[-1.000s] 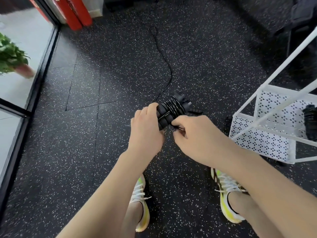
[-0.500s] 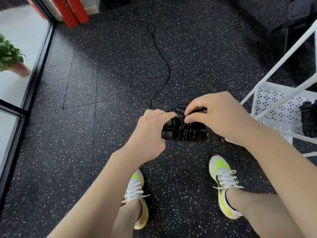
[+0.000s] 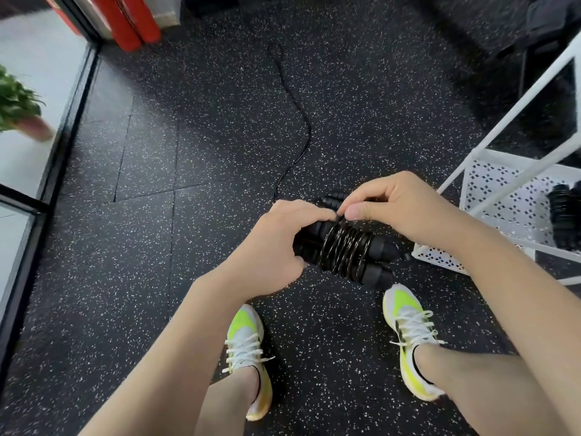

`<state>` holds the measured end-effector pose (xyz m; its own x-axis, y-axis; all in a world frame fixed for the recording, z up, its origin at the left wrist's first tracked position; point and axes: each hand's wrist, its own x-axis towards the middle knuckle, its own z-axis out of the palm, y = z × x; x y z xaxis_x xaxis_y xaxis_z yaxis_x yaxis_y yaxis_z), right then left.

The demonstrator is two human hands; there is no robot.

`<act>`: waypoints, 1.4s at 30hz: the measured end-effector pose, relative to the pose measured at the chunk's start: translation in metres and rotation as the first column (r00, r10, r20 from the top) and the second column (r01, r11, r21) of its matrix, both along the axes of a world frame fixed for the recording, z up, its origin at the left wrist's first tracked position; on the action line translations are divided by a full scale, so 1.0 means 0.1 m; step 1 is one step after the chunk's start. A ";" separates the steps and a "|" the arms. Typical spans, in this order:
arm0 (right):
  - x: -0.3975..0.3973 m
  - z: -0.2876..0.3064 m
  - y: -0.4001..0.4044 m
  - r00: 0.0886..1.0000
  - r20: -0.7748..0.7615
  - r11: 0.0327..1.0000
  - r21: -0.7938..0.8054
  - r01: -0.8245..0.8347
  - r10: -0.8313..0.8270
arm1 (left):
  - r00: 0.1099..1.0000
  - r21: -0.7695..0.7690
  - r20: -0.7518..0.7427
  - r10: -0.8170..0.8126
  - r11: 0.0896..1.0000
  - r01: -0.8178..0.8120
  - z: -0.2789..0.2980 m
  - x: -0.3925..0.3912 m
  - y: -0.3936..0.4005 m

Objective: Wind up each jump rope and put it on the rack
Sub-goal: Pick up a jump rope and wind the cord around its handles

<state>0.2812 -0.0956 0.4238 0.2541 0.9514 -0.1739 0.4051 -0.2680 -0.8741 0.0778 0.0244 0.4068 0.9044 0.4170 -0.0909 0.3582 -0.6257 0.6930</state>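
- Head view: left hand [image 3: 276, 247] curled round the left ends of the black jump rope handles [image 3: 371, 262], thumb and forefinger tip up at the top of the coils
- Right hand [image 3: 399, 206] above the bundle, thumb and forefinger pinching the cord [image 3: 341, 243] right where the windings begin, other fingers bent
- Handles side by side, roughly level, held over the speckled floor [image 3: 157, 247] in front of both shoes [image 3: 408, 322], just left of the white rack [image 3: 515, 196]
- Loose tail of cord [image 3: 303, 121] snaking away across the floor toward the far wall
- Versus half a second earlier: bundle a little lower and more plainly in sight, several glossy turns now showing; right hand pulled back off the handles toward the top edge; one second earlier, bundle tilted up to the right and right hand below it
- Left hand in the same grip throughout
- Rack holding another dark wound bundle [image 3: 562, 218] on its perforated shelf, cut off by the right edge
- Hidden or unclear: left ends of the handles buried in the left palm; exact spot where the tail joins the bundle covered by the fingers; a further dark handle-like end [image 3: 333, 198] behind the right fingers, too covered to tell what it belongs to
- Potted plant [image 3: 19, 105] beyond the glass at left, blurred; red cylinders [image 3: 135, 23] at top left, cropped
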 end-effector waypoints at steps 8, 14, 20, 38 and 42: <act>-0.03 -0.15 0.01 0.918 -0.384 0.991 0.045 0.124 -0.097 | 0.996 -0.052 0.068 0.052 0.997 -0.048 0.17 0.00 -0.02; -0.13 -0.20 0.04 0.841 -0.525 0.988 -0.004 0.152 -0.131 | 0.984 -0.144 0.116 0.137 0.982 -0.120 0.25 0.01 -0.02; -0.34 -0.29 0.04 0.872 -0.467 0.982 0.043 0.186 -0.145 | 0.953 -0.227 0.116 0.281 0.941 -0.250 0.22 0.03 0.00; -0.77 -0.22 0.07 0.982 0.189 0.991 -0.128 0.049 -0.024 | 0.771 -0.303 0.061 0.633 0.748 -0.590 0.04 0.11 0.12; -0.72 -0.14 0.07 0.965 0.248 0.993 -0.061 0.099 -0.081 | 0.810 -0.221 0.059 0.583 0.799 -0.559 0.04 0.09 0.12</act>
